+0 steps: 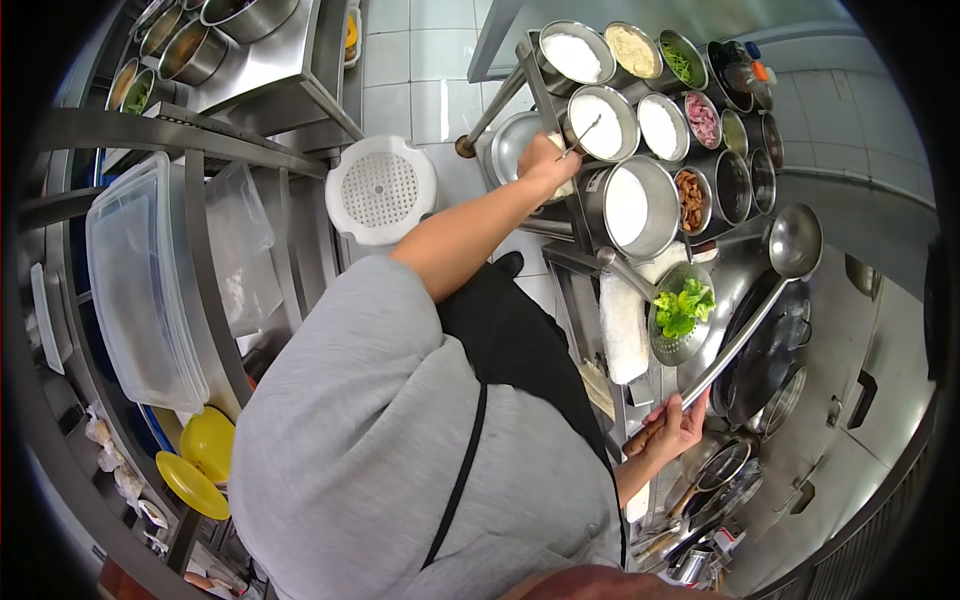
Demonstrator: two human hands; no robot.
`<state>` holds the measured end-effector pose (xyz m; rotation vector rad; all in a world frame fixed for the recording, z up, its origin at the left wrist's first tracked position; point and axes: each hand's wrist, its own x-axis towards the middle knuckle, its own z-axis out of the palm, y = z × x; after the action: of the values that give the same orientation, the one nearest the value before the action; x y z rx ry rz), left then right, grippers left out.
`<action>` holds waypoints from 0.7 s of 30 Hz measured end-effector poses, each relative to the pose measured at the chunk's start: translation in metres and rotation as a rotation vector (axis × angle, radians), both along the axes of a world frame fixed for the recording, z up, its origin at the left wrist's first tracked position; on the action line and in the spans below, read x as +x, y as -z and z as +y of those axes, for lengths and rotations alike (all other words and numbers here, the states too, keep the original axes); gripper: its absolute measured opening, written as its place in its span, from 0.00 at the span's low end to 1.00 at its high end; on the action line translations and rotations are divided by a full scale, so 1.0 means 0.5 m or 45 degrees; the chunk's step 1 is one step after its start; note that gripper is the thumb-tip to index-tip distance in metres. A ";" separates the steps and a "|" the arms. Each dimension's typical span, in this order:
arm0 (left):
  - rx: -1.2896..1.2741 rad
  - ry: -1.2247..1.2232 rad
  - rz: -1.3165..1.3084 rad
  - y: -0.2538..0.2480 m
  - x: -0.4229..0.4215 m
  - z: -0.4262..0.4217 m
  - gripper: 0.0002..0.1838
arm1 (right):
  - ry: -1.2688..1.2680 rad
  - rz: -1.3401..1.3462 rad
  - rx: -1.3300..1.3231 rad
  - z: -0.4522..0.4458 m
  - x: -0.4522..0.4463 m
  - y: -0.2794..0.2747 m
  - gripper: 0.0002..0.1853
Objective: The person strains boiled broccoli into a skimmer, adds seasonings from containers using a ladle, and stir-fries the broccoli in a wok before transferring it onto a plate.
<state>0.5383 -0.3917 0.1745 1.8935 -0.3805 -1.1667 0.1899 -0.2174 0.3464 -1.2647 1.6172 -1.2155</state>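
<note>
My right hand is closed around the wooden-ended handle of a large steel ladle. The ladle's bowl is up at the right, beyond the wok. A perforated strainer holding bright green leafy vegetables rests between that hand and the pots. My left arm reaches out to the seasoning pots, where my left hand is closed on a thin metal spoon. The spoon's tip lies over a pot of white contents. Something whitish, perhaps cloth, shows beneath the left hand, partly hidden.
Metal pots hold white powder, chopped greens, pink meat pieces and brown pieces. A folded white towel lies beside the strainer. A white stool stands on the tiled floor behind me, near shelves with a plastic bin.
</note>
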 end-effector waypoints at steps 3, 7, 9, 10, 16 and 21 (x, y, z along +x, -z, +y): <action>-0.089 0.012 -0.022 0.011 0.005 0.024 0.25 | 0.017 -0.046 0.015 -0.011 0.015 0.000 0.34; -0.422 0.074 0.191 0.042 0.009 0.023 0.16 | -0.007 -0.175 0.027 -0.063 0.036 -0.025 0.34; -0.361 -0.056 0.383 0.029 0.004 0.013 0.14 | 0.000 -0.175 0.010 -0.118 0.054 -0.040 0.33; -0.301 -0.060 0.293 0.044 0.003 0.007 0.16 | -0.006 -0.150 0.009 -0.151 0.058 -0.047 0.33; -0.261 -0.092 0.360 0.041 -0.009 -0.002 0.13 | -0.084 -0.111 -0.029 -0.383 0.080 -0.082 0.33; -0.206 -0.072 0.264 0.082 -0.007 -0.008 0.10 | -0.256 -0.181 0.089 -0.636 0.107 -0.095 0.19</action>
<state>0.5348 -0.3957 0.1335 1.6171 -0.2957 -1.2426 0.2434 -0.5353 0.3938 -1.2360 1.3830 -1.0894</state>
